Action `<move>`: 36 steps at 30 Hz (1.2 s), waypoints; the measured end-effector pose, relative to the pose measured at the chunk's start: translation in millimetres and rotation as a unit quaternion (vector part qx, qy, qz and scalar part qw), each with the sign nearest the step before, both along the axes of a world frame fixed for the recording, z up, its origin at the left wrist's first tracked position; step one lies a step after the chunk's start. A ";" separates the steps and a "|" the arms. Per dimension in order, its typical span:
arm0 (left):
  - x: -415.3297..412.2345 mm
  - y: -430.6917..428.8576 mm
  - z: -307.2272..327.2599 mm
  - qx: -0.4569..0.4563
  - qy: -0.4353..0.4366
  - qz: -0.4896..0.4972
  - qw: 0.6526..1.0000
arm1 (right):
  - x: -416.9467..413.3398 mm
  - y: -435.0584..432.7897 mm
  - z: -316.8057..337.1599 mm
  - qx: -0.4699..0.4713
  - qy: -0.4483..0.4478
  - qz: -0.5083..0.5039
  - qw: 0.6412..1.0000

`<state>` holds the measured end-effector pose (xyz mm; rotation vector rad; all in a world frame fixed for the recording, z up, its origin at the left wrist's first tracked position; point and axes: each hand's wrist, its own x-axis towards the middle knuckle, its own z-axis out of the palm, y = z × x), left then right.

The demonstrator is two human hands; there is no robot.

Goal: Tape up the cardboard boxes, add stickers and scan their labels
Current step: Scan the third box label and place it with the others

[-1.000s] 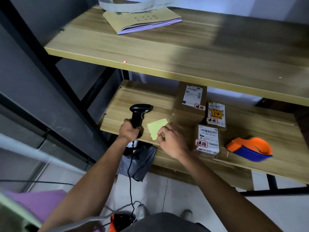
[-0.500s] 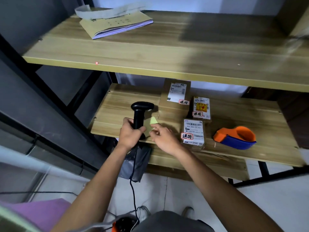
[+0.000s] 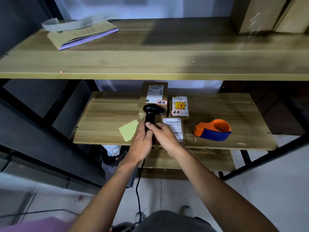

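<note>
Both hands are on the scanner: left hand wrapped round the handle, right hand curled over it from the other side. The nearest box sits just behind the right hand on the shelf, the yellow sticker sheet just left, and the tape dispenser off to the right.

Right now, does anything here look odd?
A red light dot sits on the front edge of the upper shelf, away from the boxes; the yellow sheet lies askew on the lower shelf.
</note>
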<state>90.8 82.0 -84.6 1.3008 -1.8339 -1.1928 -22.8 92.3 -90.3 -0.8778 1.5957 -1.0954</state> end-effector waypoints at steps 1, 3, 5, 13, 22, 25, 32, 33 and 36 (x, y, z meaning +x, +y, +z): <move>-1.3 -0.4 -1.8 -0.014 -0.019 -0.003 1.000 | -3.9 1.8 -0.1 0.001 -0.011 -0.006 1.000; -3.1 0.4 0.4 -0.025 -0.058 -0.010 0.998 | -12.5 6.9 1.7 -0.009 -0.045 -0.010 0.999; -5.1 -0.4 3.9 -0.025 -0.060 -0.014 0.998 | -18.5 12.7 5.7 -0.021 -0.052 -0.008 0.998; -25.1 -5.8 22.4 0.234 0.172 0.062 0.955 | -18.9 32.3 6.9 -0.081 0.080 0.076 0.991; -13.7 17.0 21.1 0.270 0.221 0.074 0.934 | -67.5 52.6 8.2 -0.010 0.145 0.055 0.988; -5.3 25.3 13.8 0.254 0.219 0.079 0.939 | -93.1 52.4 -9.5 0.083 0.252 0.009 0.964; -3.0 52.8 11.1 0.223 0.193 0.115 0.948 | -94.8 64.1 -29.8 0.214 0.216 0.062 0.951; -2.5 55.8 10.6 0.228 0.193 0.117 0.947 | -93.3 63.0 -33.2 0.221 0.200 0.065 0.952; -0.6 62.2 9.7 0.242 0.179 0.114 0.947 | -89.0 60.1 -35.9 0.214 0.172 0.068 0.959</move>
